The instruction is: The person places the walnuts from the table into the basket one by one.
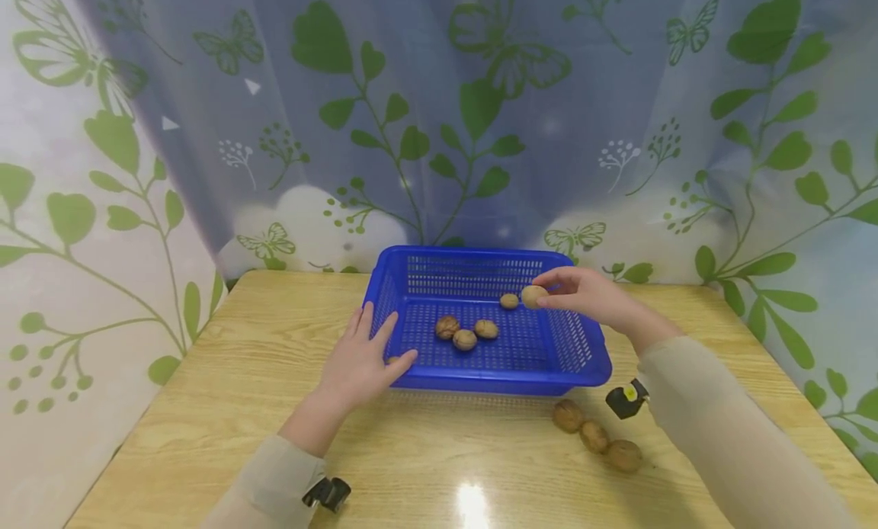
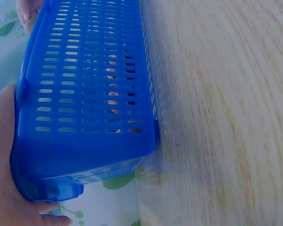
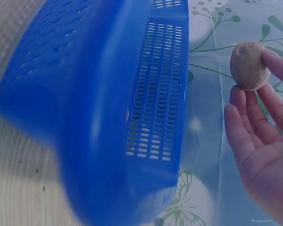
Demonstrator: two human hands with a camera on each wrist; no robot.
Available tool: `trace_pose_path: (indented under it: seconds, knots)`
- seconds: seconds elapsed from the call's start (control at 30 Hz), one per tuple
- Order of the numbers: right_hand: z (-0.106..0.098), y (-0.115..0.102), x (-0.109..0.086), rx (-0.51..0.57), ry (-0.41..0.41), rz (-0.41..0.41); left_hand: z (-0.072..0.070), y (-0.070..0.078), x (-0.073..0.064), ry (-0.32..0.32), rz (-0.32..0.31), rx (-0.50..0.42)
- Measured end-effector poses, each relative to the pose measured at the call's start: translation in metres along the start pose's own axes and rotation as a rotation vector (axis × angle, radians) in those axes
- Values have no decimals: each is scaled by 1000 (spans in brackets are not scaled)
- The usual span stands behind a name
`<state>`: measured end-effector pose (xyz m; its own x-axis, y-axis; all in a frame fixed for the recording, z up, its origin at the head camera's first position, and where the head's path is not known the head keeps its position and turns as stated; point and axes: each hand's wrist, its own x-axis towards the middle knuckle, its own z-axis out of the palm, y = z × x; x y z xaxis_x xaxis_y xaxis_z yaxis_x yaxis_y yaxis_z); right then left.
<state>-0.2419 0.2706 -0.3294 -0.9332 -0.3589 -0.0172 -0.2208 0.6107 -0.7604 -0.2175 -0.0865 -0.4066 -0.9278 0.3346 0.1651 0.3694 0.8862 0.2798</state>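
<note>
Head view: above the near side, facing far and down; widest, takes in table [image 1: 206, 407], basket [image 1: 480, 383] and curtain [image 1: 583, 125].
Left wrist view: low, close before the basket's near wall [image 2: 85, 150], facing far, rolled sideways; left hand [image 1: 358, 363] at edge.
Right wrist view: also rolled, by the near right corner, rim [image 3: 101, 94] very close, blurred; faces curtain.
Head/right wrist overlap: right hand [image 3: 266, 146], walnut [image 3: 248, 66].
</note>
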Motion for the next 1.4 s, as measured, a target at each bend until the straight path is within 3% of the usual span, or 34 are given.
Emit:
trace_pose_path:
  seconds: [0.5,0.83,1.0,1.17,1.4]
  knots:
    - [-1,-11,50,-28,4,12,-2,-3,1,3,2,21]
    - [8,-1,78,-21,6,56,-3,-1,1,-3,4,25]
    - [19,9,93,-75,-15,56,-4,0,0,-9,2,27]
    - [30,17,101,-142,-67,65,-4,0,-2,-4,-6,31]
    - [38,25,102,-132,-117,132,-1,-2,0,9,-2,33]
